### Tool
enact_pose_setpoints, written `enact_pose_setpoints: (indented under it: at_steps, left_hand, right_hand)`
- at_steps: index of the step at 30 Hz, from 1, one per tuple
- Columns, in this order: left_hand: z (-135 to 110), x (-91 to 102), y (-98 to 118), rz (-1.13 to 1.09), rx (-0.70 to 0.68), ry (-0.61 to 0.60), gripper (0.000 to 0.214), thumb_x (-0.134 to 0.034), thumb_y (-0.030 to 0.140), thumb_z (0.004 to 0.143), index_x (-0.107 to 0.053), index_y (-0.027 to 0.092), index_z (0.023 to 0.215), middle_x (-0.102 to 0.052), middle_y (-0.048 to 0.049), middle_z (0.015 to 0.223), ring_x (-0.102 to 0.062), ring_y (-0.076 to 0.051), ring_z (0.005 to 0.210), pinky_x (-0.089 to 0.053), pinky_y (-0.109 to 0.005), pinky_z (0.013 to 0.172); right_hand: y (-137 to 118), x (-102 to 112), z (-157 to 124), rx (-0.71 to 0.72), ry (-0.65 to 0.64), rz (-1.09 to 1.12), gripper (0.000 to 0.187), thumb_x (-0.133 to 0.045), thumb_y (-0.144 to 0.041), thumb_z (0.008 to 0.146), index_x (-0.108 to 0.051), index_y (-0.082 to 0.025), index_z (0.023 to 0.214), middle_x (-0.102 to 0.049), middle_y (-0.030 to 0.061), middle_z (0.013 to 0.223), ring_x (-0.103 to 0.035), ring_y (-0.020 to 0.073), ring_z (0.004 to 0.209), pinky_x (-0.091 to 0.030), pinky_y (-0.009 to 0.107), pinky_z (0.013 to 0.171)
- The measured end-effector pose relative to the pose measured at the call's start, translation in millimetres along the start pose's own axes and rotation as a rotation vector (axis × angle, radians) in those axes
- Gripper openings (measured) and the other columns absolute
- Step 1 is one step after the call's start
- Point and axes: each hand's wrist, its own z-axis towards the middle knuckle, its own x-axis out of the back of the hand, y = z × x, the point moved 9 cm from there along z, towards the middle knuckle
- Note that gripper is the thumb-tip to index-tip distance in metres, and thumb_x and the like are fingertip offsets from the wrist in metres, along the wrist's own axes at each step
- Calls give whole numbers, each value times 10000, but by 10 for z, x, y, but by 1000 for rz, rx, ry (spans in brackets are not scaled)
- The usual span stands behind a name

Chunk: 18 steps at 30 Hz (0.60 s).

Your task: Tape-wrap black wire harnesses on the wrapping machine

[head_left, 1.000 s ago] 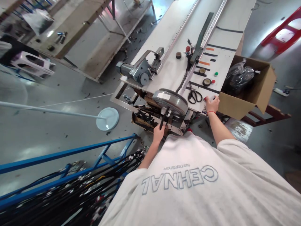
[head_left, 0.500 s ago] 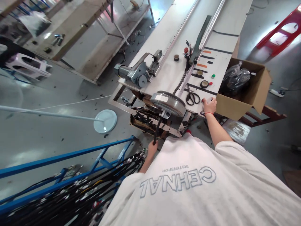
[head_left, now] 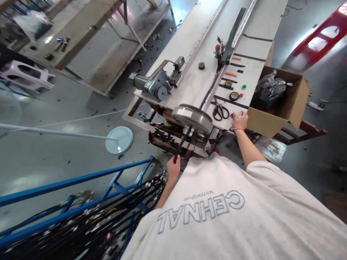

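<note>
My left hand (head_left: 174, 167) is closed round a black cable (head_left: 181, 143) that runs up to the round grey reel (head_left: 193, 117) at the near end of the long white bench (head_left: 195, 77). My right hand (head_left: 240, 121) rests on the bench's near right corner, fingers on a small button panel beside black scissors (head_left: 220, 112). Whether that hand grips anything is hidden.
A cardboard box (head_left: 282, 108) with a black bag stands right of the bench. Tape rolls (head_left: 233, 96) and coloured buttons lie on the bench. A motor unit (head_left: 151, 83) sits on its left edge. A blue rack (head_left: 81, 202) with several black cables is lower left. A white fan base (head_left: 119, 139) stands on the floor.
My left hand has drawn the black cable down and away from the reel, toward my body. My right hand has stayed at the bench corner.
</note>
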Motion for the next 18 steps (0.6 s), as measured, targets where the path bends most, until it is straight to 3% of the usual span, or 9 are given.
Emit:
enact_pose_setpoints:
  at_steps: [7,14,18]
  left_hand:
    - [161,-139,245,0,-66,-5,423,-435,576,818,-434,220,588,-474,-20,529,-472,-170,556,-371,-266,564]
    - [347,-325,431,-70,-89,-98,355,-501,525,804,-580,184,738,-598,-37,651,-609,-210,690,-455,-280,654]
    - [414,-392,480,-199,-131,-163,318,-547,483,800,-590,171,846,-643,-48,757,-631,-200,756,-498,-300,738]
  right_hand:
    - [-39,7,-26,5,5,-16,601,-545,-551,868,-474,-152,1311,-479,199,1364,-529,314,1209,-458,469,988]
    - [-97,62,-98,-14,-17,-4,591,-557,-515,877,-473,-145,1330,-476,199,1391,-517,310,1241,-449,481,1009]
    - [-307,209,-105,-30,-3,-105,605,-587,-420,867,-454,-114,1372,-429,235,1452,-420,344,1341,-325,575,1097]
